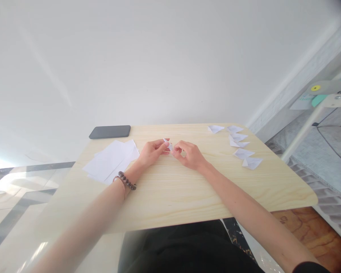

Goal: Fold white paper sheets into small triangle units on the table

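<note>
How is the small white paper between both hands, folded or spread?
Folded: the small white paper shows slanting faces and a pointed tip.

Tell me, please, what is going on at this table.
The person's left hand holds a small folded paper, with the right hand at its edge, above a pale wood-grained table. Loose white sheets lie to the left, near a dark phone-like device; several folded pieces rest to the right.
</note>
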Demonstrator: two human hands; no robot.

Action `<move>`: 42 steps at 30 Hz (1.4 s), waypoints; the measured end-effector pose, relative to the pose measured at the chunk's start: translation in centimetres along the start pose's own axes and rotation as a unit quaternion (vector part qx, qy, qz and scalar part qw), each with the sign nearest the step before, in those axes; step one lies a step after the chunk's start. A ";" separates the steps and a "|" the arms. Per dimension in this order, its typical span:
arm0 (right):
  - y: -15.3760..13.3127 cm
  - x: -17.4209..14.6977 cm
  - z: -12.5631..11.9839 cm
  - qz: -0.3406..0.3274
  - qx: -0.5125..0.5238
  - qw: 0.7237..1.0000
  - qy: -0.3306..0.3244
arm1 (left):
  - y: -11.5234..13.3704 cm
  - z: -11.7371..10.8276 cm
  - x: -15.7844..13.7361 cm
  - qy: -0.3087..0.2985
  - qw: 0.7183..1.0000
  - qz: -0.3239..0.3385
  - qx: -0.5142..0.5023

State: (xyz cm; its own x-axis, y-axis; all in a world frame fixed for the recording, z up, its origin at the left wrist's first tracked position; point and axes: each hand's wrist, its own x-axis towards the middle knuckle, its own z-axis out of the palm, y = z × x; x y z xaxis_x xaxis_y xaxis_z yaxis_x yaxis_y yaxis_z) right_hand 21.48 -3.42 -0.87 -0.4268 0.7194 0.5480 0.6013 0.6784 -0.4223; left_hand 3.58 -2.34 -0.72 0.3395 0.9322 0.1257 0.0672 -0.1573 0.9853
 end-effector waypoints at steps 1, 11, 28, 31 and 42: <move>0.0 0.0 0.0 0.006 0.009 1.000 -0.003 | 0.1 -0.1 -0.1 -0.003 1.000 -0.003 0.012; 0.5 -0.1 0.5 0.050 0.113 0.992 -0.038 | 0.5 -0.3 -0.3 -0.046 0.998 0.014 0.051; 0.4 -0.1 0.5 0.057 0.128 0.988 -0.067 | 0.2 -0.3 -0.3 -0.058 0.998 -0.009 0.034; 0.5 -0.1 0.5 0.060 0.134 0.986 -0.079 | 0.1 -0.4 -0.2 -0.061 0.997 -0.014 0.042; 0.5 0.1 0.2 0.092 0.179 0.970 -0.133 | 0.1 -0.3 -0.2 -0.075 0.996 -0.033 0.043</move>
State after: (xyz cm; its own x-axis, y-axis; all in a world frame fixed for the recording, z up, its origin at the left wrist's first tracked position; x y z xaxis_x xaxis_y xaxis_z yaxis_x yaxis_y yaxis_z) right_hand 21.61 -3.00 -1.14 -0.5218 0.8146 0.2534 0.4310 0.5081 -0.7457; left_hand 3.21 -2.47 -0.65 0.4672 0.8834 0.0355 0.1725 -0.1305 0.9763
